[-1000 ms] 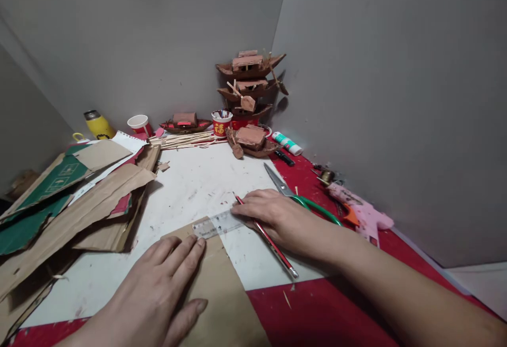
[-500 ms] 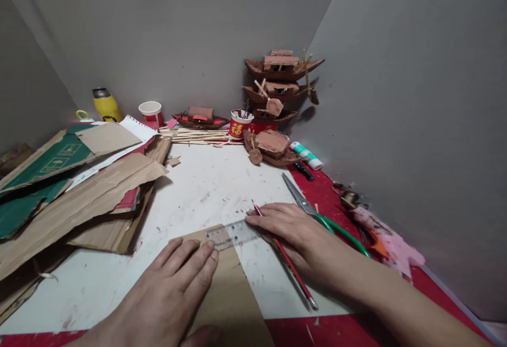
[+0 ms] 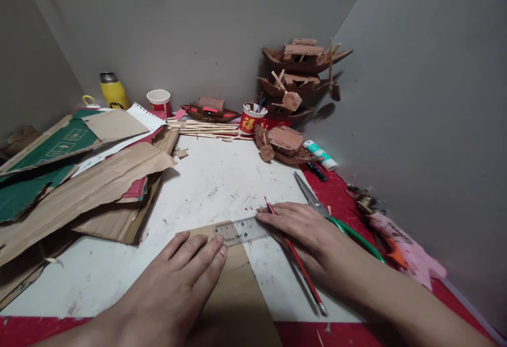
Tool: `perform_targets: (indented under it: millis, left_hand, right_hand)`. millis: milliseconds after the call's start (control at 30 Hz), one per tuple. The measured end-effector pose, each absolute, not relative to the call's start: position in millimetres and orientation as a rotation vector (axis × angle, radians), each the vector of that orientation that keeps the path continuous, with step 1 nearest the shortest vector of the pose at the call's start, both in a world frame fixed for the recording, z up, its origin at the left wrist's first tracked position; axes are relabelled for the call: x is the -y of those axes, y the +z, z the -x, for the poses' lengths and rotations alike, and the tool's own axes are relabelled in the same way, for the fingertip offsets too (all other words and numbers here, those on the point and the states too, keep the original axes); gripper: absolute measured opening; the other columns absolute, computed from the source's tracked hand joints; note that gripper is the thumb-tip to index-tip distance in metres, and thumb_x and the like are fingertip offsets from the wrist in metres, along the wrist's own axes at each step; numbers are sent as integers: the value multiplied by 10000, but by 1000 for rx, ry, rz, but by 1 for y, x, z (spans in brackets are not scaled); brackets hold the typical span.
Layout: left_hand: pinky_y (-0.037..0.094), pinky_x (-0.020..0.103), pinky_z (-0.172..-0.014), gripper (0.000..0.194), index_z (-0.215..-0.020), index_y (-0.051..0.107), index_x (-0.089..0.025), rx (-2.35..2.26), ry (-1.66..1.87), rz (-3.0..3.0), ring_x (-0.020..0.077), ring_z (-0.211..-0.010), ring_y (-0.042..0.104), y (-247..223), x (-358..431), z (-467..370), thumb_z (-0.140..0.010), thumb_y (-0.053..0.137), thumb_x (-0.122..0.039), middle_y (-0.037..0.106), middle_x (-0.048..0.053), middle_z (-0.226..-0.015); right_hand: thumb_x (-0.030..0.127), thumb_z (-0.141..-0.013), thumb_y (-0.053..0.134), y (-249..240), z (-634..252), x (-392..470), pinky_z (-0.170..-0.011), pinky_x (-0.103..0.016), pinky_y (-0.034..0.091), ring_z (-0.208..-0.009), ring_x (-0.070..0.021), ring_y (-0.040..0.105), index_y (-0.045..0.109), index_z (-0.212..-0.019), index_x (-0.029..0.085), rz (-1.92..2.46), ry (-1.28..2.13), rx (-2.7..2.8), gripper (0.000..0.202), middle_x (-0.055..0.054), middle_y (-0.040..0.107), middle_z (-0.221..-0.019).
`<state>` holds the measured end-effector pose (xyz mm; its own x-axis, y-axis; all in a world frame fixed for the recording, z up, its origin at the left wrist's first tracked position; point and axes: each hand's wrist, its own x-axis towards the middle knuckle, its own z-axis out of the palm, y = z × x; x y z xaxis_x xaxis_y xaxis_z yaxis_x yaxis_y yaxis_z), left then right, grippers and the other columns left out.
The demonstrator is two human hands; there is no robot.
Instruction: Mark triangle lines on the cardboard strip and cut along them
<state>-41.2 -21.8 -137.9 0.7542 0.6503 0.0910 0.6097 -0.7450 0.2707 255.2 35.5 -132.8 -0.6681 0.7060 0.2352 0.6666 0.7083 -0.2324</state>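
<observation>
A clear ruler [image 3: 240,232] lies across the far end of a brown cardboard piece [image 3: 241,294], its right part over the white sheet. My left hand [image 3: 186,268] rests flat on the cardboard with fingers spread, its fingertips at the ruler's left end. At the ruler's right end is my right hand [image 3: 304,231], its fingers together on the ruler. A red pencil [image 3: 301,265] is tucked in that hand between the fingers, tip pointing away and eraser end toward me. The underside of my right hand is hidden.
Green-handled scissors [image 3: 317,204] lie just beyond my right forearm. Cardboard scraps [image 3: 91,194] are heaped at left. Behind stand thin sticks [image 3: 206,128], a red cup [image 3: 252,120], brown model boats [image 3: 297,62], a yellow bottle [image 3: 113,92] and a white-green tube [image 3: 320,155].
The whole view has shifted, so the things appear a little further right. Both hands, the ruler and the pencil keep nearly the same places relative to the cardboard.
</observation>
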Motion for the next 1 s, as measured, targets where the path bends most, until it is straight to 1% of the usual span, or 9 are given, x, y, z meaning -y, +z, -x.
perform_targets:
  millis: [133,200,267,367,567,733,833,900,1000]
  left_hand:
    - [339,576,-1127,850,-1538,308,-135,-966,293,-2722,389,-1379,417,-152,19,42,-810,660,-395,392,157,-1563]
    - [335,574,-1130,849,-1540,303,-140,-959,327,-2713,385,-1378,419,-153,20,42,-808,657,-382,397,154,-1561]
    - [344,572,-1128,791,-1521,347,-134,-970,310,-2695,381,-1374,427,-148,21,42,-827,656,-353,425,156,-1544]
    - [368,560,-1122,699,-1468,428,-92,-982,282,-2684,379,-1357,452,-135,23,40,-846,654,-320,479,168,-1503]
    - [377,546,-1121,684,-1464,447,-130,-1022,311,-2647,364,-1339,473,-125,23,38,-832,655,-285,503,145,-1491]
    - [391,550,-1110,691,-1438,484,-96,-1019,265,-2648,380,-1325,485,-124,22,35,-799,681,-272,518,162,-1475]
    - [401,584,-1095,686,-1434,488,-73,-1028,217,-2642,399,-1333,476,-122,20,34,-803,675,-268,501,176,-1482]
    - [406,600,-1088,679,-1435,491,-85,-1034,227,-2615,400,-1334,476,-121,21,34,-818,673,-302,502,174,-1479]
    - [400,604,-1091,681,-1430,500,-88,-1041,255,-2599,403,-1341,469,-120,24,35,-827,679,-347,502,174,-1478]
  right_hand:
    - [91,-926,463,-135,-257,-35,-944,-551,538,-1167,-299,621,623,-1308,187,1093,184,2610,426,-148,703,-1237]
    - [90,-919,477,-136,-257,-35,-961,-544,535,-1185,-287,616,615,-1320,216,1107,199,2596,442,-133,698,-1257]
    - [87,-914,478,-137,-257,-35,-971,-541,532,-1195,-282,612,610,-1326,231,1115,203,2584,456,-125,693,-1269]
    - [80,-912,462,-137,-256,-35,-968,-549,532,-1193,-286,614,614,-1320,211,1113,189,2590,455,-137,695,-1261]
    - [109,-909,494,-134,-255,-34,-971,-536,535,-1200,-284,610,610,-1326,225,1126,211,2587,449,-134,684,-1275]
    - [117,-936,464,-134,-255,-34,-976,-541,527,-1205,-291,605,604,-1333,198,1125,213,2602,429,-152,676,-1277]
    - [169,-961,497,-133,-256,-34,-991,-523,516,-1198,-283,608,596,-1335,223,1103,261,2549,390,-135,679,-1272]
    - [216,-985,502,-131,-256,-33,-987,-475,525,-1172,-259,627,583,-1341,246,1087,345,2449,366,-115,684,-1262]
    - [325,-1022,469,-123,-251,-28,-934,-404,560,-1096,-238,678,615,-1303,265,1174,505,2163,322,-86,737,-1140]
